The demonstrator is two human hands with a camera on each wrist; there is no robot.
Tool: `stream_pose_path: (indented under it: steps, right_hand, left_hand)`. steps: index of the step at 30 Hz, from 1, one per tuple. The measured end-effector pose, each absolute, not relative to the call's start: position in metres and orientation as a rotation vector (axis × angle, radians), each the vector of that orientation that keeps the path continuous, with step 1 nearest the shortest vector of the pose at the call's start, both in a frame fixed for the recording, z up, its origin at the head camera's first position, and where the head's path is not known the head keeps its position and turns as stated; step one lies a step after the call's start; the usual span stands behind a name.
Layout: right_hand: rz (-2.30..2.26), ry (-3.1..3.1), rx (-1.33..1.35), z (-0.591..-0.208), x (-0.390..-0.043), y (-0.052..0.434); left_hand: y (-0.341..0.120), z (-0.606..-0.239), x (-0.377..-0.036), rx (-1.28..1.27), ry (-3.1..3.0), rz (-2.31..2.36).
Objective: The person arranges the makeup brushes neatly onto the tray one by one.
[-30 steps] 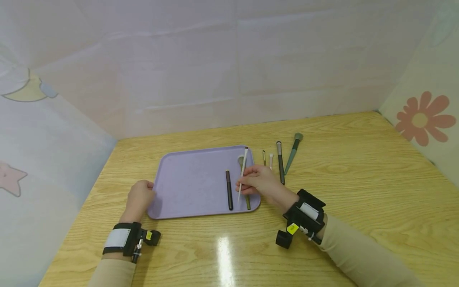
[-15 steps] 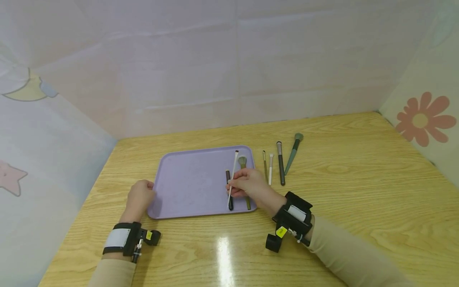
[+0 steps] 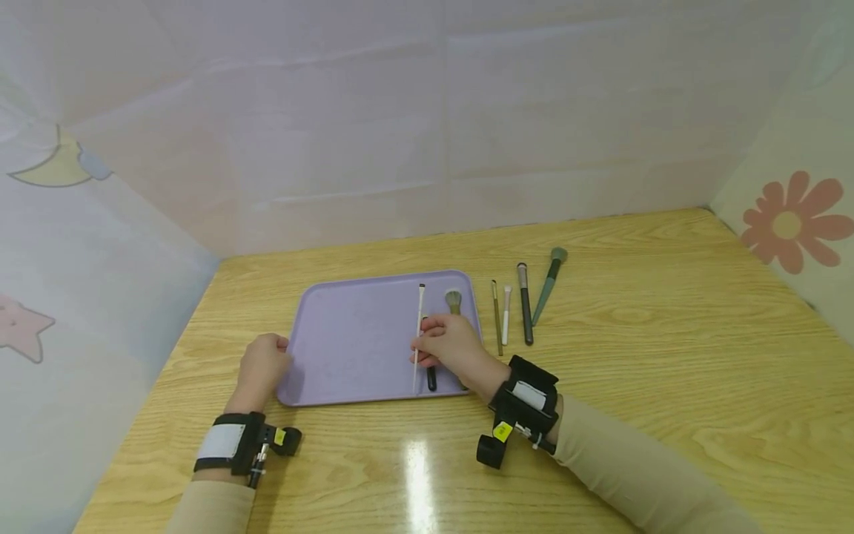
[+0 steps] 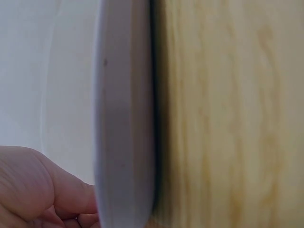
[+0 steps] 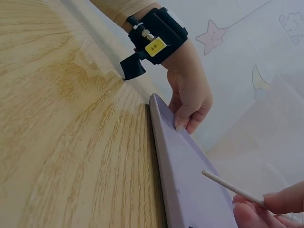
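My right hand [image 3: 445,343] pinches the thin white brush [image 3: 418,334] mid-shaft, low over the lilac tray [image 3: 347,334], beside the dark brush [image 3: 431,378] (partly hidden). My left hand [image 3: 262,365] curls on the tray's near-left rim, steadying it on the counter [image 3: 667,356].

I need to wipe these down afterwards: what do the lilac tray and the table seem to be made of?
The lilac tray looks like matte moulded plastic: uniform colour, rounded raised rim, no shine. The table looks like wood or wood-grain laminate with a glossy finish: visible grain and a bright light reflection near the front edge.
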State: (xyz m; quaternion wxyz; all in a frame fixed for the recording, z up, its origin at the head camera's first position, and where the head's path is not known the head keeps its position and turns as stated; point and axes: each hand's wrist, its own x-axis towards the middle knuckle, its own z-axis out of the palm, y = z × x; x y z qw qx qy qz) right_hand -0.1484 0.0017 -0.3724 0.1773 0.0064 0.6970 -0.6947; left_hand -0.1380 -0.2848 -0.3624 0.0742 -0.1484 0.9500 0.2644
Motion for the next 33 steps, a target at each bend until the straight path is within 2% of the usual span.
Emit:
stream_pose_path:
  steps: [11, 33]
  right_hand:
    - [-1.895, 2.076, 0.041, -0.37, -0.15, -0.01]
    - [-1.54, 2.392, -0.084, -0.372, -0.154, -0.036]
  left_hand:
    - [-0.285, -0.364, -0.139, -0.453, 2.851, 0.787]
    - [-0.284, -0.362, -0.138, -0.444, 2.854, 0.785]
